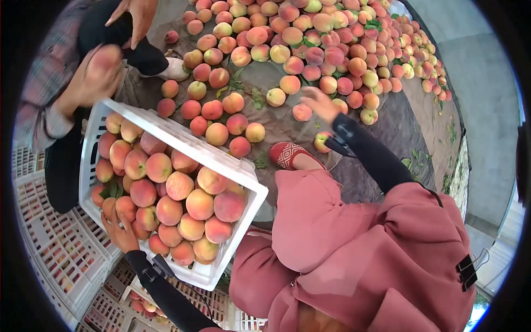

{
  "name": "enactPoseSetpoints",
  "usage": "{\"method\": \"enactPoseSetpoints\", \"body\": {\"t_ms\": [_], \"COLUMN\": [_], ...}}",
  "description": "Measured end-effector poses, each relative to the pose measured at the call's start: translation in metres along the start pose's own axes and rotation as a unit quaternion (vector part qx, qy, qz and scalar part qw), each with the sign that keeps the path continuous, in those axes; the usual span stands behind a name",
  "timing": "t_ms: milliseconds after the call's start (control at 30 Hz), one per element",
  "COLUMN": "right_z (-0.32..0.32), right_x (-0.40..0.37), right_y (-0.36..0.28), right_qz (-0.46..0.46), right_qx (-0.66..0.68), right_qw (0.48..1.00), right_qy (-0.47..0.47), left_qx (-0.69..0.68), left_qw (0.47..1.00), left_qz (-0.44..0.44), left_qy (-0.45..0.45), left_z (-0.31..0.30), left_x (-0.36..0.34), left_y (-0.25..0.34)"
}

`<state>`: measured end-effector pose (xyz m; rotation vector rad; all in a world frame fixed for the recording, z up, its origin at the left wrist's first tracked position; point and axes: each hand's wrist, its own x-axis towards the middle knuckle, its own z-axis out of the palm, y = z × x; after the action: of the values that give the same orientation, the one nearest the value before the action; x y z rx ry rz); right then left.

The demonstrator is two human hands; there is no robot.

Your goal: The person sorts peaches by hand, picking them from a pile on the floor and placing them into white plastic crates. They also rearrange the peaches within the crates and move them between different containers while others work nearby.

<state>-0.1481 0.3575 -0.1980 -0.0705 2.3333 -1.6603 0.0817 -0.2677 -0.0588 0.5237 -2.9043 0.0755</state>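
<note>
A white plastic crate full of peaches stands tilted at the left. My left hand lies with spread fingers against the peaches at the crate's near left side. Over the dark ground sheet, my right hand reaches out with its fingers apart, just above and beside a single peach. Nothing shows between its fingers. Another peach lies below my right wrist, partly behind the band on it.
A large pile of peaches with green leaves covers the sheet ahead. A co-worker's hand holds a peach beyond the crate; their other hand is above. White crates stand at the lower left. A grey wall rises at the right.
</note>
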Motion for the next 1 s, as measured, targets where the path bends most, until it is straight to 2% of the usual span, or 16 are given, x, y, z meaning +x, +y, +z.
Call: {"method": "enactPoseSetpoints", "body": {"t_ms": [33,67,100,167,200,267,367,400,433,533,567,633,700,833,933,1000], "right_z": [0.019,0.033,0.041,0.046,0.047,0.051,0.040,0.035,0.039,0.040,0.053,0.062,0.090,0.179,0.249,0.294], "right_x": [0.025,0.034,0.045,0.072,0.081,0.090,0.096,0.102,0.096,0.094,0.078,0.084,0.080,0.050,0.038,0.034], "right_y": [0.030,0.003,-0.016,-0.016,-0.001,0.036,0.045,0.067,0.042,0.009,-0.047,-0.085,-0.153,-0.258,-0.312,-0.331], "right_qz": [-0.055,-0.082,-0.042,0.053,0.055,0.161,0.131,0.081,0.183,0.122,0.130,0.115,0.067,-0.022,-0.193,-0.317], "right_qx": [-0.081,-0.134,-0.297,-0.333,-0.333,-0.271,-0.233,-0.091,0.143,0.349,0.394,0.455,0.488,0.403,0.166,0.005], "right_qw": [0.994,0.984,0.943,0.925,0.926,0.938,0.958,0.990,0.970,0.928,0.908,0.862,0.811,0.847,0.885,0.862], "right_qy": [0.053,0.082,0.145,0.174,0.168,0.141,0.101,0.073,0.074,-0.047,-0.052,-0.193,-0.316,-0.346,-0.390,-0.395], "left_qx": [-0.004,-0.010,-0.010,-0.028,-0.029,-0.038,-0.043,-0.038,-0.016,0.018,0.058,0.039,-0.012,-0.018,-0.031,-0.044], "left_qw": [1.000,1.000,1.000,1.000,1.000,0.999,0.999,0.999,1.000,0.995,0.997,0.998,0.997,0.994,0.993,0.992], "left_qz": [0.001,-0.005,-0.002,-0.007,-0.003,-0.004,-0.008,-0.011,0.001,-0.067,-0.026,-0.030,-0.060,-0.099,-0.111,-0.118], "left_qy": [0.001,-0.005,-0.010,-0.010,-0.006,-0.010,-0.016,-0.021,-0.012,-0.066,-0.048,0.035,0.038,0.034,0.026,0.032], "left_z": [0.000,0.001,0.002,-0.003,-0.003,-0.001,-0.002,-0.002,0.006,0.017,0.014,0.010,-0.001,-0.002,-0.005,-0.007], "left_x": [0.001,-0.001,0.000,0.000,-0.001,-0.001,-0.002,-0.001,-0.001,-0.016,-0.013,-0.008,-0.003,-0.003,-0.003,-0.003], "left_y": [0.000,-0.003,-0.001,0.003,0.003,-0.002,-0.003,-0.002,-0.013,-0.026,-0.022,-0.004,0.009,0.016,0.019,0.020]}}
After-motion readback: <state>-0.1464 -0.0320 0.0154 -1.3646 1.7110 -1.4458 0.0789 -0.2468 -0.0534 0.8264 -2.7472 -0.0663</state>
